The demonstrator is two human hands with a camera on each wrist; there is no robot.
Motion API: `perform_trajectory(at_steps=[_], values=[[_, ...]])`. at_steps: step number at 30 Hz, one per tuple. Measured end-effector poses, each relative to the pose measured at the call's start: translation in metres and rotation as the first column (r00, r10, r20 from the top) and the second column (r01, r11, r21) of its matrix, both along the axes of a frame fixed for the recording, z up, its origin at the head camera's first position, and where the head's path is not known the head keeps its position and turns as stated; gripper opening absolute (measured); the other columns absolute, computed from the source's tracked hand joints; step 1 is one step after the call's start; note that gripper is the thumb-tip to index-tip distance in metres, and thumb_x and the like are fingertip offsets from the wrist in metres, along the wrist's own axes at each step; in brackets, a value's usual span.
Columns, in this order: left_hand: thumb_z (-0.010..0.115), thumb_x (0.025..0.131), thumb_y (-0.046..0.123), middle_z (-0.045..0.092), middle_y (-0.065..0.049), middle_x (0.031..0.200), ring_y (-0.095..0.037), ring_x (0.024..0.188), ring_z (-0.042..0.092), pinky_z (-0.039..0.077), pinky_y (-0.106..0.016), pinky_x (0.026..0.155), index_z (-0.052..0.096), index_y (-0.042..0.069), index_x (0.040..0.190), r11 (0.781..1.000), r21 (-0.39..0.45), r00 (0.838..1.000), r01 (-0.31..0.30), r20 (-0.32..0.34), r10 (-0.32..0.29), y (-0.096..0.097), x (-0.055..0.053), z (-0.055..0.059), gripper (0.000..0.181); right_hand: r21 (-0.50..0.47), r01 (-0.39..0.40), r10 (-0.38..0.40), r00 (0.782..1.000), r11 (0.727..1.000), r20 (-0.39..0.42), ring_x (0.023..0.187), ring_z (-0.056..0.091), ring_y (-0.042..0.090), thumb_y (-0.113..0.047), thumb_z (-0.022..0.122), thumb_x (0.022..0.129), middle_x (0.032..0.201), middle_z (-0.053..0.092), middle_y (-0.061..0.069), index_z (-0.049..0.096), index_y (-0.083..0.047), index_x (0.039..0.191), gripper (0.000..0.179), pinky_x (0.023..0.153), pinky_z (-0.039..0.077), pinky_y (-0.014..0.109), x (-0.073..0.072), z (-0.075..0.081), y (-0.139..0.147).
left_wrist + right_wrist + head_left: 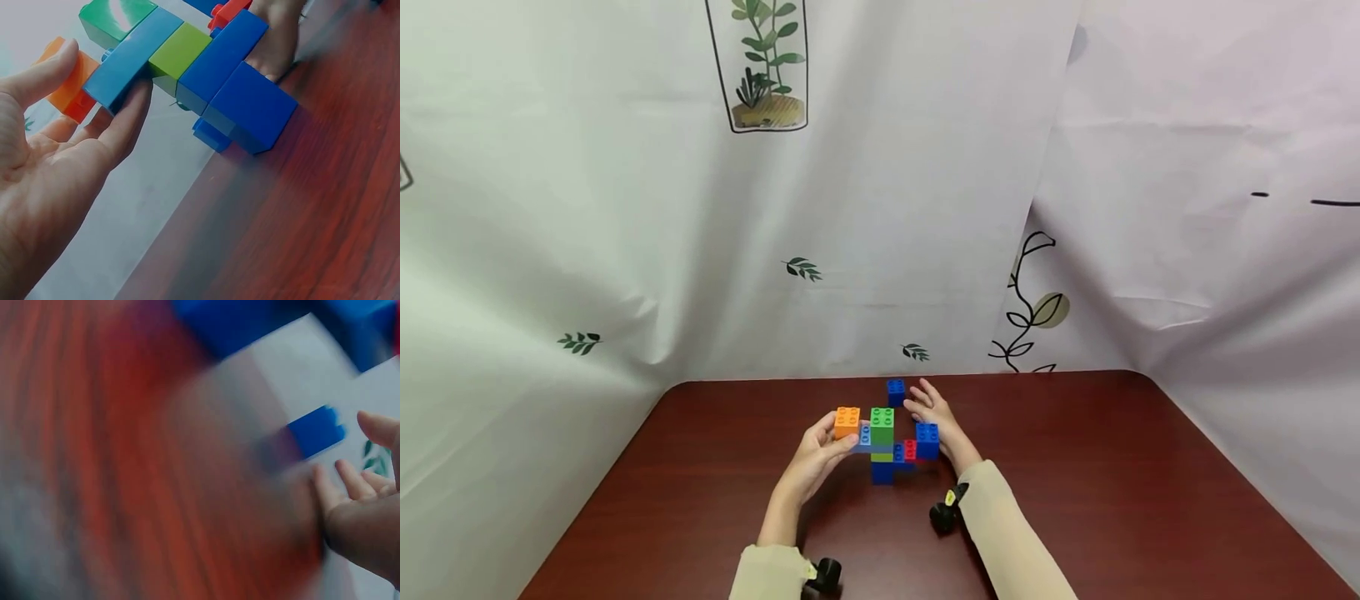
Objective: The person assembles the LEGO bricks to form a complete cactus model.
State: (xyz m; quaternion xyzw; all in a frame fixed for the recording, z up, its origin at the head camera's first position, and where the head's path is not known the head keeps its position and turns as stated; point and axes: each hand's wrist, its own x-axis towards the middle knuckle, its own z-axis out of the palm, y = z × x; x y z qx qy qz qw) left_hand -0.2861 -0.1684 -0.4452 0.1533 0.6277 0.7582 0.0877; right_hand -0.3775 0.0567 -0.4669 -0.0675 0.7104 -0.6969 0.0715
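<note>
My left hand (811,460) grips a model of joined toy building bricks (181,61) at its left end. The thumb lies on the orange brick (847,422), and fingers reach under the light blue brick (134,59). A green brick (882,425) tops the middle, with a lime one and a dark blue one below it. Toward the right end sit a red brick (910,450) and a raised blue brick (927,442). Behind the model my right hand (934,410) holds nothing, its fingers spread beside a loose blue brick (896,392).
The loose blue brick stands near the far edge of the reddish-brown table (715,483). A white printed cloth (880,208) hangs just behind that edge and along both sides. Black wrist cameras (943,518) are strapped at the sleeves.
</note>
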Motion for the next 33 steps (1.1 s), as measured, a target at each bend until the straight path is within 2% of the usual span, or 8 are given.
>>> perform_trajectory(at_steps=[4,8,13,17,23,29,33], values=[[0.057,0.097,0.009,0.062,0.006,0.116,-0.009,0.105,0.061,0.051,-0.019,0.095,0.029,-0.009,0.141,1.000,-0.022,1.000,0.014,-0.005,-0.014,-0.003,-0.002,0.000,0.055,0.050,-0.012,0.014,1.000,0.999,-0.023,0.142,0.034,0.042,-0.011,0.053,0.100,0.156,0.030,0.022,0.010,-0.002,0.156,0.071,0.115,0.031,0.055,-0.007,-0.002,-0.006],[0.057,0.097,0.010,0.062,0.005,0.116,-0.009,0.105,0.061,0.051,-0.020,0.095,0.031,-0.007,0.140,0.999,-0.034,1.000,0.023,-0.010,-0.023,-0.004,-0.002,0.000,0.053,0.164,0.003,0.010,0.997,0.986,-0.076,0.145,0.028,0.041,-0.011,0.055,0.099,0.155,0.033,0.021,0.020,-0.002,0.154,0.067,0.116,0.030,0.054,-0.014,-0.003,-0.013],[0.057,0.097,0.010,0.061,0.005,0.113,-0.008,0.104,0.061,0.051,-0.020,0.094,0.035,-0.001,0.139,0.999,-0.033,1.000,0.016,-0.005,-0.016,-0.004,-0.003,0.001,0.048,0.270,0.009,0.033,0.988,0.963,-0.152,0.144,0.029,0.044,-0.013,0.060,0.096,0.158,0.027,0.023,0.027,-0.006,0.153,0.067,0.114,0.032,0.055,-0.027,-0.010,-0.018],[0.057,0.097,0.009,0.060,0.004,0.112,-0.008,0.103,0.061,0.051,-0.020,0.094,0.036,0.000,0.138,0.999,-0.038,1.000,0.012,0.002,-0.012,-0.003,-0.003,0.000,0.047,0.236,0.000,0.040,0.986,0.972,-0.163,0.145,0.028,0.043,-0.011,0.061,0.095,0.159,0.025,0.022,0.030,-0.007,0.153,0.066,0.114,0.032,0.056,-0.032,-0.015,-0.017],[0.059,0.097,0.013,0.059,0.002,0.115,-0.008,0.104,0.061,0.052,-0.020,0.094,0.032,-0.002,0.142,0.998,-0.050,1.000,0.026,0.010,-0.025,0.002,-0.004,0.002,0.054,0.187,0.080,-0.028,0.964,0.979,-0.265,0.136,0.042,0.044,-0.003,0.062,0.092,0.144,0.046,0.028,0.050,0.001,0.139,0.048,0.111,0.037,0.055,-0.034,-0.022,-0.012],[0.059,0.097,0.013,0.059,-0.001,0.117,-0.008,0.105,0.061,0.052,-0.020,0.094,0.031,-0.003,0.143,0.998,-0.058,1.000,0.022,0.018,-0.021,0.003,-0.003,0.003,0.057,0.164,0.128,-0.074,0.950,0.978,-0.302,0.128,0.050,0.043,0.000,0.063,0.090,0.133,0.057,0.029,0.055,0.004,0.132,0.043,0.109,0.040,0.054,-0.033,-0.027,-0.012],[0.059,0.096,0.012,0.058,-0.002,0.117,-0.009,0.105,0.060,0.052,-0.020,0.094,0.031,-0.003,0.143,0.999,-0.052,0.999,0.011,0.030,-0.010,0.002,-0.002,0.002,0.056,0.141,0.150,-0.099,0.943,0.978,-0.319,0.122,0.055,0.042,-0.006,0.067,0.089,0.125,0.062,0.028,0.058,0.004,0.128,0.042,0.106,0.044,0.052,-0.031,-0.033,-0.011]])
